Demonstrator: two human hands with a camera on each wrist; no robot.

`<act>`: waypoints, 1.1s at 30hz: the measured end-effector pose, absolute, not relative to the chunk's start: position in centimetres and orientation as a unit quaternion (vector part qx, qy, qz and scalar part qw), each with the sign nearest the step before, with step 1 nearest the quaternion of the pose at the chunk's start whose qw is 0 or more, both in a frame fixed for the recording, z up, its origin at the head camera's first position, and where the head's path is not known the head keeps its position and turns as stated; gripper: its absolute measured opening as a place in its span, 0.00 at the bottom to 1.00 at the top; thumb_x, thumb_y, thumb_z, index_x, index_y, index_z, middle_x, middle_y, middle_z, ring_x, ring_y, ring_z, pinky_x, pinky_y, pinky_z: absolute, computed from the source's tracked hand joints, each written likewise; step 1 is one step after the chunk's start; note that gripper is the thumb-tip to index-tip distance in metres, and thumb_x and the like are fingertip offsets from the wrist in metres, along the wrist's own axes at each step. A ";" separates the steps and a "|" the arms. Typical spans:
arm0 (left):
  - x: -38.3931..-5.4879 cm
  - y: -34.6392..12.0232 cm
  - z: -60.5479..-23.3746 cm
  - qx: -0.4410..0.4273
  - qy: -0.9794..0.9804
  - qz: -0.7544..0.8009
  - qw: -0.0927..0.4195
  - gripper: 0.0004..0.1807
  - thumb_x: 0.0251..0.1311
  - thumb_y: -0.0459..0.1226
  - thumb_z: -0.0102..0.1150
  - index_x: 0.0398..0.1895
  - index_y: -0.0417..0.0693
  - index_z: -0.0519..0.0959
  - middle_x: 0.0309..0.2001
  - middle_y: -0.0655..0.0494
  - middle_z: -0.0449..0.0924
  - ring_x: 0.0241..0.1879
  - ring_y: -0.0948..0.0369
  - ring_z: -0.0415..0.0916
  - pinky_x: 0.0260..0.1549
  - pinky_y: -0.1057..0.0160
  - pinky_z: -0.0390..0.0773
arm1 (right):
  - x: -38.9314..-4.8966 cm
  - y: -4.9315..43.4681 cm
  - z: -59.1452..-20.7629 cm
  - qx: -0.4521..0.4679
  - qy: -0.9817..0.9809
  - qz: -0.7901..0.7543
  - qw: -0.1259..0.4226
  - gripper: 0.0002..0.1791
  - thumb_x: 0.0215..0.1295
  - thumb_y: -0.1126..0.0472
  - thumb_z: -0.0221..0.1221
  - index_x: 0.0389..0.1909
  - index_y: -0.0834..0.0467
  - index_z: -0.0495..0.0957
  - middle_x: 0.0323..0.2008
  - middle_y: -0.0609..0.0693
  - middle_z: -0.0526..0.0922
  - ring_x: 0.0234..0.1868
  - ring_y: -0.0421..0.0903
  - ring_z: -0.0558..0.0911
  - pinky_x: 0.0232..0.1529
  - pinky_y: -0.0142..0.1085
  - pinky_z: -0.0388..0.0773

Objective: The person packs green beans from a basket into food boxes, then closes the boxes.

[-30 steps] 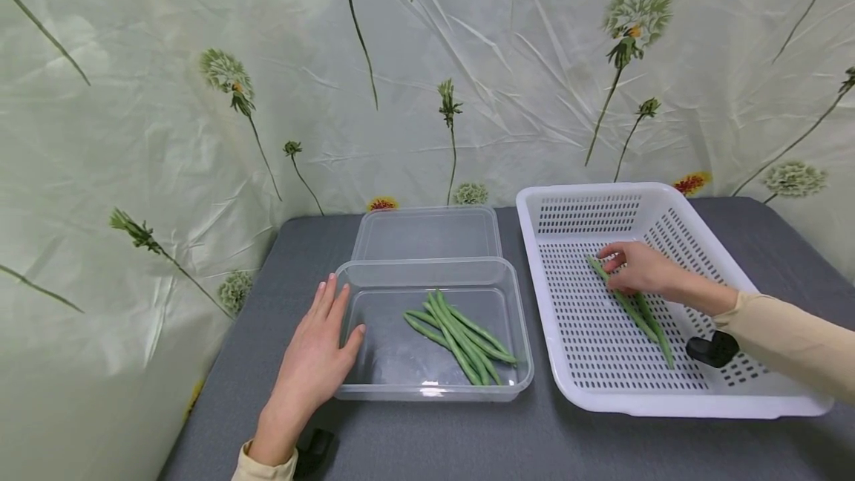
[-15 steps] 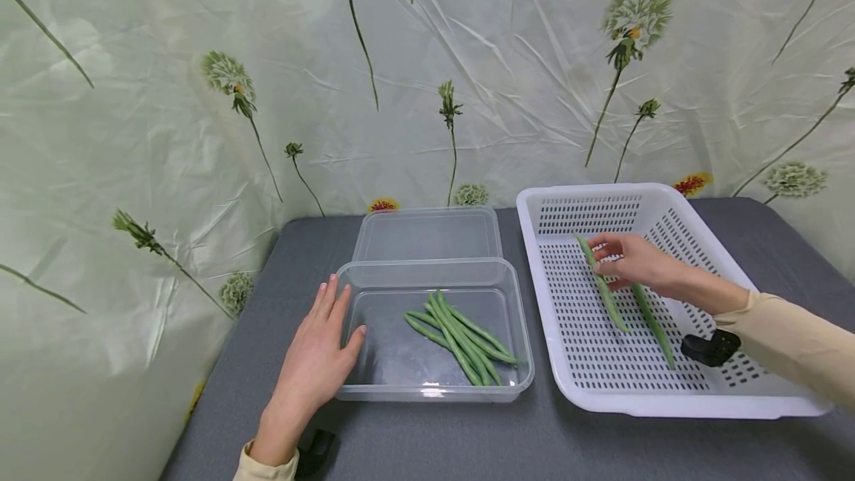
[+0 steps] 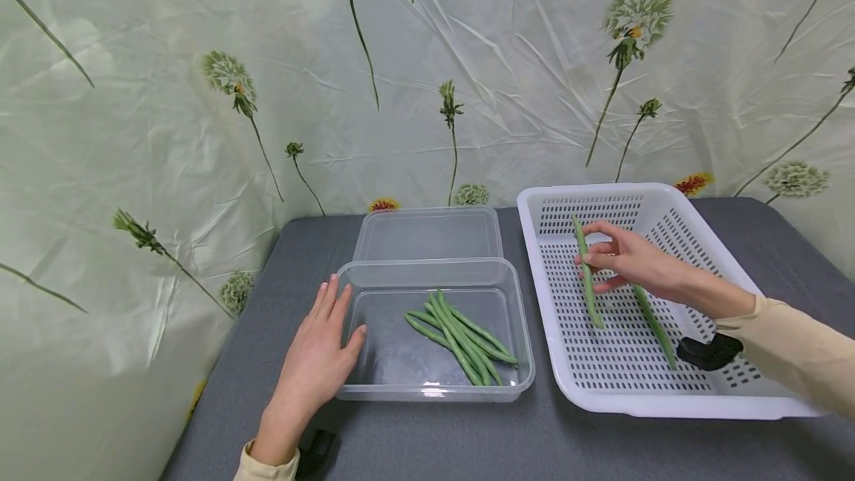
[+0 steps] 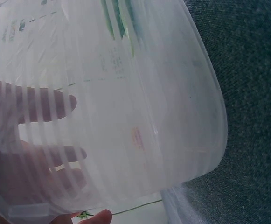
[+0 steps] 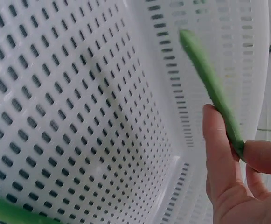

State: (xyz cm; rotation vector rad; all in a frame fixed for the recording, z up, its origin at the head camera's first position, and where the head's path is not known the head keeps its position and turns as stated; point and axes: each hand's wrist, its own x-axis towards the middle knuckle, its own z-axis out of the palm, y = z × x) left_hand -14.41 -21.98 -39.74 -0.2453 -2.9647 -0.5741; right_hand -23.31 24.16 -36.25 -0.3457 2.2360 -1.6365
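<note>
Green beans (image 3: 464,340) are lying bunched inside the clear container (image 3: 384,392), lower centre of the frame, the left hand (image 3: 317,347) resting spread against its left side. Over at right, one bean (image 3: 654,329) is lying in the white basket (image 3: 668,403), and above it the right hand (image 3: 628,262) is pinching a raised bean (image 3: 589,295); farther back, the lid (image 3: 427,234) is sitting behind the container, a floral sheet (image 3: 401,147) filling the top.

Bare hands (image 3: 315,344) show beyond plain cream sleeves (image 3: 795,347), with a small black device (image 3: 709,352) worn beside each.
</note>
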 end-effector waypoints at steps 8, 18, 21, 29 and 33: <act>-14.4 -21.9 -39.7 -0.081 -0.978 -0.182 0.058 0.39 0.69 0.44 0.56 0.76 0.36 0.54 0.78 0.40 0.39 0.76 0.47 0.35 0.68 0.38 0.50 | -22.8 23.1 -35.4 -0.146 0.791 -0.578 0.137 0.31 0.74 0.66 0.53 0.71 0.67 0.53 0.47 0.65 0.80 0.46 0.53 0.84 0.38 0.48 0.84; -14.3 -22.1 -39.7 -0.095 -0.975 -0.191 0.060 0.38 0.70 0.44 0.55 0.76 0.36 0.55 0.78 0.40 0.39 0.76 0.46 0.36 0.67 0.37 0.51 | -22.1 21.8 -34.3 -0.166 0.793 -0.572 0.129 0.30 0.73 0.68 0.52 0.72 0.68 0.55 0.50 0.68 0.79 0.41 0.53 0.86 0.33 0.45 0.84; -14.3 -22.1 -39.7 -0.096 -0.975 -0.190 0.060 0.38 0.70 0.44 0.55 0.76 0.36 0.55 0.78 0.40 0.39 0.76 0.46 0.36 0.67 0.37 0.51 | -21.8 21.2 -34.0 -0.179 0.792 -0.570 0.127 0.29 0.73 0.68 0.52 0.71 0.68 0.56 0.49 0.69 0.79 0.38 0.56 0.86 0.31 0.46 0.84; -14.4 -22.1 -39.7 -0.091 -0.977 -0.187 0.055 0.38 0.69 0.44 0.56 0.76 0.37 0.55 0.78 0.40 0.40 0.76 0.47 0.35 0.67 0.37 0.51 | -21.5 19.7 -33.3 -0.188 0.775 -0.588 0.133 0.27 0.73 0.67 0.54 0.70 0.67 0.59 0.49 0.69 0.79 0.38 0.58 0.86 0.33 0.49 0.84; -14.4 -22.0 -39.7 -0.089 -0.976 -0.190 0.055 0.38 0.69 0.44 0.56 0.76 0.37 0.55 0.78 0.41 0.39 0.76 0.47 0.35 0.67 0.37 0.51 | -21.5 19.1 -32.8 -0.186 0.766 -0.601 0.133 0.28 0.72 0.67 0.55 0.70 0.69 0.60 0.50 0.69 0.79 0.40 0.54 0.86 0.33 0.48 0.84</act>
